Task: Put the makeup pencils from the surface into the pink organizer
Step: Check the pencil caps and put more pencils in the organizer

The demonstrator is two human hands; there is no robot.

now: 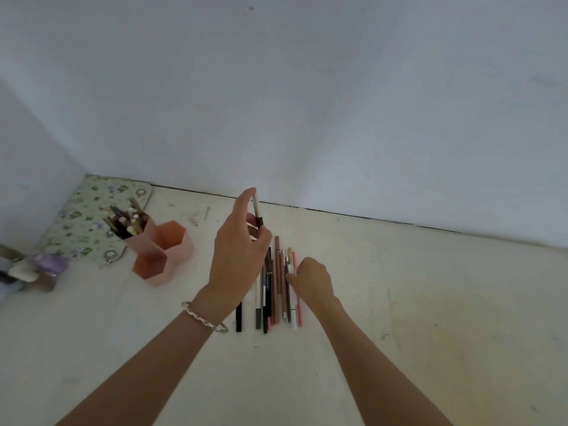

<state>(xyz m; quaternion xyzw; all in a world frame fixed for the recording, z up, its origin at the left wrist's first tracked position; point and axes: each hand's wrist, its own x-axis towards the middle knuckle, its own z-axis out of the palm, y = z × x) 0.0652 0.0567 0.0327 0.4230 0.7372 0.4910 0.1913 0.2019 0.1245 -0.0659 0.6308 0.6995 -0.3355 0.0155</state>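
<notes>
A row of several makeup pencils (278, 290) lies side by side on the pale surface (399, 302), in black, brown, white and pink. My left hand (238, 250), with a silver bracelet at the wrist, holds one beige pencil with a dark band (257, 210) upright above the row. My right hand (312, 279) rests on the right side of the row, fingertips pinching a pencil there. The pink organizer (172, 253) of hexagonal cups stands to the left. Its tallest cup (138, 233) holds several pencils; the two other cups look empty.
A floral green pouch (89, 219) lies in the left corner behind the organizer. Makeup brushes and a purple container (37, 269) sit at the far left edge. White walls close the back and left sides.
</notes>
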